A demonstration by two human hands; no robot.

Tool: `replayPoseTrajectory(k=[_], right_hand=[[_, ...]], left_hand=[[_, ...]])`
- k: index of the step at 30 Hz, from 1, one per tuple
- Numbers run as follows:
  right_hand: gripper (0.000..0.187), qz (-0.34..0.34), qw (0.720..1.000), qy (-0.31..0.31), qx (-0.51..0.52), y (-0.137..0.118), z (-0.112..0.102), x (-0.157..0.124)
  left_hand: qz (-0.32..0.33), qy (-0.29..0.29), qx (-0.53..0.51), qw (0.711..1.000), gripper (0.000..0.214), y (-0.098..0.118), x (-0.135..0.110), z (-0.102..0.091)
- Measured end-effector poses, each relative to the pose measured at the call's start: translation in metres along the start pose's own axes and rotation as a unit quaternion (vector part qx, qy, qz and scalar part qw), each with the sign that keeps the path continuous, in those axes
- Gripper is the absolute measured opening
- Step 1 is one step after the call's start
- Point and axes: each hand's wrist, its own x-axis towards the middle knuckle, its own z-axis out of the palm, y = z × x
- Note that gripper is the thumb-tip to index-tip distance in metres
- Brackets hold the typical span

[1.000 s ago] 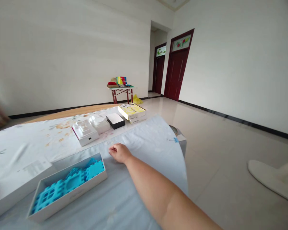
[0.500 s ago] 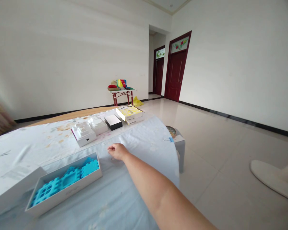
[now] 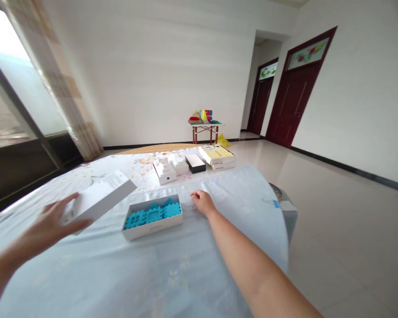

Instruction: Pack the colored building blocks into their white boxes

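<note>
My left hand (image 3: pixel 60 216) grips the near end of a white box lid (image 3: pixel 101 194), thumb on the near side and fingers over the far side. The lid is tilted above the tablecloth, left of an open white box (image 3: pixel 155 227). Inside that box lie several blue interlocking plastic pieces (image 3: pixel 152 215), notched along their edges. To the right of the box, my right hand (image 3: pixel 204 203) rests over the cloth with its fingers curled in. Nothing shows in it.
Behind the box stand white boxes with clear packaging (image 3: pixel 166 170), a black-and-white box (image 3: pixel 195 163) and a yellow-and-white box (image 3: pixel 218 155). A patterned cloth covers the round table (image 3: pixel 172 278). A grey stool (image 3: pixel 287 212) stands by its right edge.
The view has swung left, so everything sits further right. My left hand has come into view holding the lid, which was at the lower left. My right hand stays curled near the box.
</note>
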Motion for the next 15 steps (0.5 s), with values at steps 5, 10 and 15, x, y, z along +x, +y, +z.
replayPoseTrajectory(k=[5, 10, 15], right_hand=[[0.023, -0.013, 1.000, -0.005, 0.002, 0.004, 0.002, 0.001], [0.024, -0.015, 1.000, -0.005, 0.000, 0.006, 0.002, 0.001], [0.024, -0.015, 1.000, -0.016, 0.010, 0.006, 0.001, 0.000]], left_hand=[[0.023, -0.017, -0.081, 0.996, 0.086, 0.022, 0.001, 0.003], [0.094, -0.053, -0.120, 0.987, 0.089, 0.048, 0.003, 0.008], [0.160, -0.080, -0.132, 0.975, 0.091, 0.062, 0.012, 0.024]])
